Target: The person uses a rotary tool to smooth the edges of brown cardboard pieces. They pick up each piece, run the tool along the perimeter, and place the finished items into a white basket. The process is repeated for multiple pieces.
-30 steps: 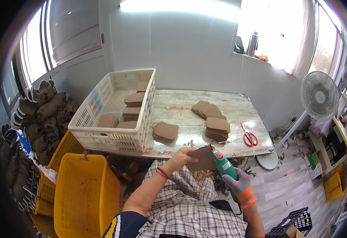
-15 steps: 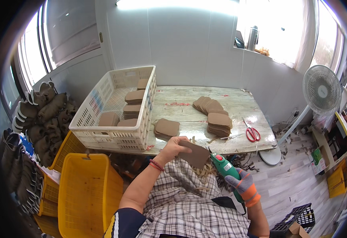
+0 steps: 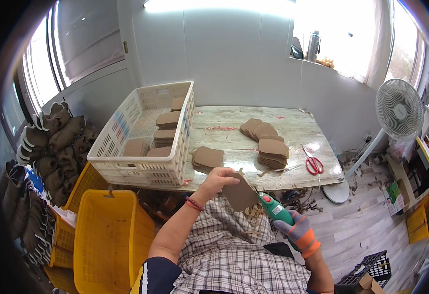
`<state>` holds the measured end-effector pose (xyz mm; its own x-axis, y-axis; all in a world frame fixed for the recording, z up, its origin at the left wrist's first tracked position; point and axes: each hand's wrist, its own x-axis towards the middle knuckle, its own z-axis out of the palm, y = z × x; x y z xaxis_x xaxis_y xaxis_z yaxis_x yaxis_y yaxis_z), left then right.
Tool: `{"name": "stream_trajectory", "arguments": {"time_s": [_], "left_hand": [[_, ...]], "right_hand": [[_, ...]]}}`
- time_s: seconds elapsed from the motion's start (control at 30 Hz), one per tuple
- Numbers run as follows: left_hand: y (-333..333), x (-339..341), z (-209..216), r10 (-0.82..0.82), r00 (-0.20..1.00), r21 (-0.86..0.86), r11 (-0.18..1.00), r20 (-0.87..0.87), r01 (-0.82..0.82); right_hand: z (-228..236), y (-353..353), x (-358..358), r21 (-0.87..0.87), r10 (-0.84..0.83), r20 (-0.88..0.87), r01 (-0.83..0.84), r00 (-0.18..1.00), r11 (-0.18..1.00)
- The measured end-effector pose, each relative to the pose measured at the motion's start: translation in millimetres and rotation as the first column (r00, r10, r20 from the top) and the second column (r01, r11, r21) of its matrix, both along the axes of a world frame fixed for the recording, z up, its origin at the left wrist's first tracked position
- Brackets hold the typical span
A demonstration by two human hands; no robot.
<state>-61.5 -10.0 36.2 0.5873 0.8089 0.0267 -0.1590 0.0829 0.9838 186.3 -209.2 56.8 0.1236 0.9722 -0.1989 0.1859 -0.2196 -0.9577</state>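
My left hand [image 3: 219, 181] pinches a flat brown piece with rounded corners [image 3: 241, 195] above my lap, just before the table's near edge. In my right hand [image 3: 300, 231], which wears a grey and orange glove, is a green electric cutter [image 3: 279, 211] with a red button. Its tip meets the right edge of the piece, and a thin strip stands off the piece's top. Similar pieces lie on the table [image 3: 219, 134] in a small stack [image 3: 208, 159], a taller stack [image 3: 273, 153] and a fanned pile [image 3: 257, 128].
A white crate [image 3: 136, 169] with more brown stacks stands on the table's left. Red-handled scissors [image 3: 314, 165] lie at its right. A yellow bin [image 3: 104, 240] stands at my left, a white fan [image 3: 398, 110] at right. Scraps [image 3: 256, 211] lie by my checked apron [image 3: 239, 264].
The brown piece has turned to hang more steeply, and the cutter's tip has shifted slightly down and left along its edge. A thin strip now shows at the piece's top.
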Motion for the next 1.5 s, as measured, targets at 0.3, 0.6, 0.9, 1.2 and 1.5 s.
{"name": "stream_trajectory", "arguments": {"time_s": [0.3,0.6,0.9,1.2,1.5], "left_hand": [[-10.0,10.4,3.6,-0.139,0.989,-0.013,0.99,-0.059,0.138],[-10.5,19.6,-4.5,-0.246,0.944,0.048,0.964,-0.219,0.262],[119.8,-53.4,-46.9,0.489,0.857,-0.102,0.872,0.164,-0.478],[169.3,102.8,-47.7,0.726,0.621,0.947,0.307,-0.295,0.091],[201.6,177.9,-63.0,0.457,0.722,0.802,0.552,-0.519,0.228]], "right_hand": [[0.5,8.1,-10.1,0.054,0.019,0.11,-0.025,0.994,0.998],[7.6,25.8,-17.3,0.002,0.057,0.049,-0.057,0.997,0.998],[-20.5,40.4,16.6,-0.001,-0.116,-0.101,0.116,0.988,0.993],[-56.6,48.6,41.7,-0.159,-0.235,-0.013,0.23,0.972,0.96],[-80.4,48.2,53.7,-0.141,-0.293,-0.026,0.287,0.956,0.948]]}}
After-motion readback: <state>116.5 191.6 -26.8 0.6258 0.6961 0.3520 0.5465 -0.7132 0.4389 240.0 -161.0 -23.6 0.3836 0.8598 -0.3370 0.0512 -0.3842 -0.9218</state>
